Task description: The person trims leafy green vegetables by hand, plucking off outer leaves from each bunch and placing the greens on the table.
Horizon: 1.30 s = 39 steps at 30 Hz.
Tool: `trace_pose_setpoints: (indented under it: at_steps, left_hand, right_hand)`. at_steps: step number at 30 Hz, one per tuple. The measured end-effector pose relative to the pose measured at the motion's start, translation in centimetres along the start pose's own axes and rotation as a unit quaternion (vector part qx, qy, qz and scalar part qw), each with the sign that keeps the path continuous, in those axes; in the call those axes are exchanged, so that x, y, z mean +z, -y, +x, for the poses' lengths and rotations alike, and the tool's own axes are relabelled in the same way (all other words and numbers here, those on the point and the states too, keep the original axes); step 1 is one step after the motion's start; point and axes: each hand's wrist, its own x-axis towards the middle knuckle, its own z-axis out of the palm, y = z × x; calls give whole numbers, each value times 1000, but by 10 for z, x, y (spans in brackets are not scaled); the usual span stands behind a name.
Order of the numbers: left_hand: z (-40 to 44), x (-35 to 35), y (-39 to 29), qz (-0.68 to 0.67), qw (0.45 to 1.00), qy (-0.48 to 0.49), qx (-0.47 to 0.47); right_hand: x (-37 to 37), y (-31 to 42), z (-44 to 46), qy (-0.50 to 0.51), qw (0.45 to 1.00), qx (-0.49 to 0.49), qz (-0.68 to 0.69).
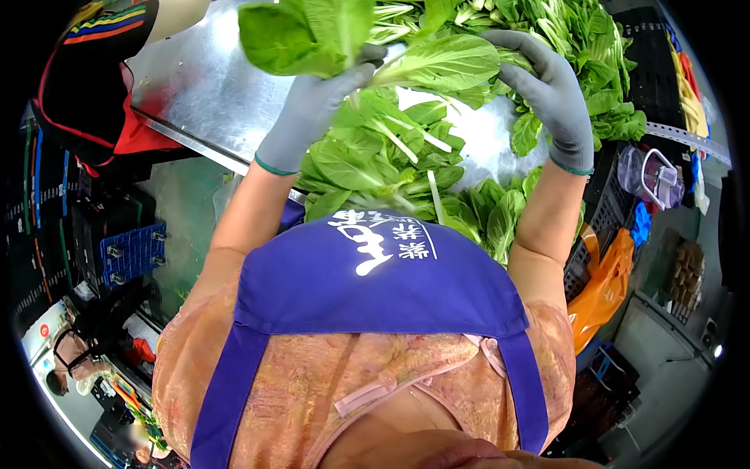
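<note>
My left hand [332,90], in a grey glove, is closed round the base of a bunch of leafy greens [312,35] with broad leaves and pale stems. My right hand [547,90], also gloved in grey, curves its fingers and thumb round green leaves [513,59]. A broad leaf [449,64] from the left-hand bunch reaches across to it. Below my hands, a heap of loose greens [359,160] lies on the metal table [211,86]. More greens [504,215] lie near my right forearm. The fingertips of my left hand are partly hidden.
A large pile of greens [586,47] covers the table's far right. Another person's dark sleeve [105,39] is at upper left. Black crates [113,203] and a blue wheeled dolly [133,254] stand left. An orange bag [605,285] hangs at right.
</note>
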Motion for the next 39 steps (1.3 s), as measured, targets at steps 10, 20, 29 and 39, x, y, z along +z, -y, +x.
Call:
trace_pose_setpoints:
  at_steps: [10,20,29,39]
  left_hand:
    - [-29,5,38,-235,961,-4,-145]
    - [-30,14,30,243,959,-4,148]
    - [-29,30,38,2,1000,9,-6]
    - [-33,13,75,248,941,72,217]
  right_hand:
    - [38,-29,1,-192,970,-73,131]
    - [138,-74,-47,-83,963,121,225]
    - [151,-55,-36,-208,965,112,110]
    - [153,-55,-43,-270,957,33,-101]
